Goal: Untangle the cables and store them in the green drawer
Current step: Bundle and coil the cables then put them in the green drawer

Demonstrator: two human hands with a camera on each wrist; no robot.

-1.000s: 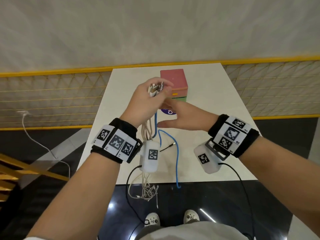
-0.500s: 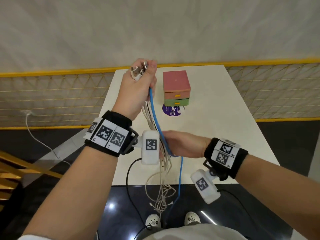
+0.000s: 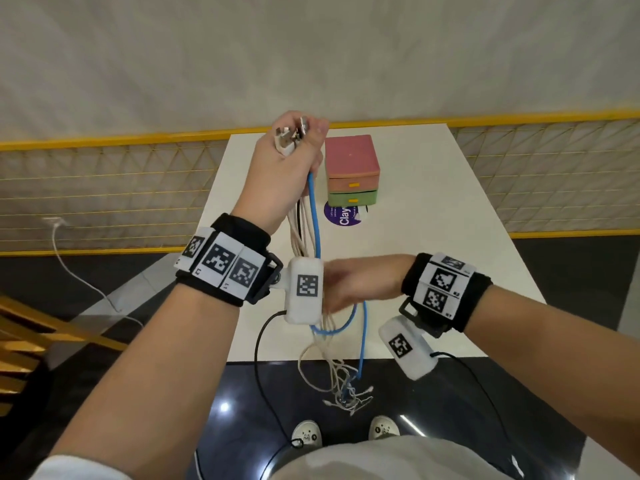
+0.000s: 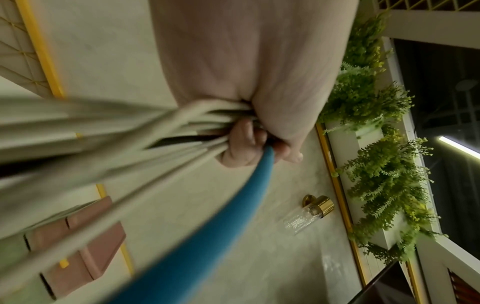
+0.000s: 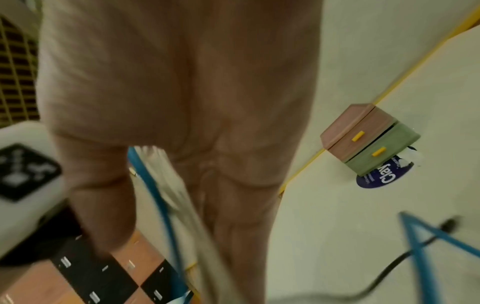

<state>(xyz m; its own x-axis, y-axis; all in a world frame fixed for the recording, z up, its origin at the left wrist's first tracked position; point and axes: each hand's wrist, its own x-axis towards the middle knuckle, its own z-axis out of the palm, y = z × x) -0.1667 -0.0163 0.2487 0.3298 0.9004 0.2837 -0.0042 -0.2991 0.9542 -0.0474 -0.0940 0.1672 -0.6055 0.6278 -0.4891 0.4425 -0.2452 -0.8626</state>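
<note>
My left hand [image 3: 291,157] is raised over the table's left part and grips the plug ends of a cable bundle [image 3: 299,233]. Several white cables and one blue cable [image 3: 314,216] hang down from that fist [image 4: 249,144]. Lower down, my right hand [image 3: 349,289] is on the same bundle, partly hidden behind the left wrist camera. In the right wrist view the cables [image 5: 166,185] run between its thumb and fingers. The loose ends [image 3: 346,393] dangle tangled below the table's near edge. The green drawer [image 3: 352,198] sits closed under a pink one, to the right of my left hand.
The drawer box [image 5: 363,137] stands on a white table [image 3: 450,254], partly on a round purple sticker [image 3: 341,214]. A black cable [image 5: 389,271] and a stretch of blue cable lie on the tabletop. Yellow mesh railing borders the table behind and at both sides.
My left hand has lifted the plug ends higher. My right hand has slid down along the hanging bundle, and a blue loop now hangs under it.
</note>
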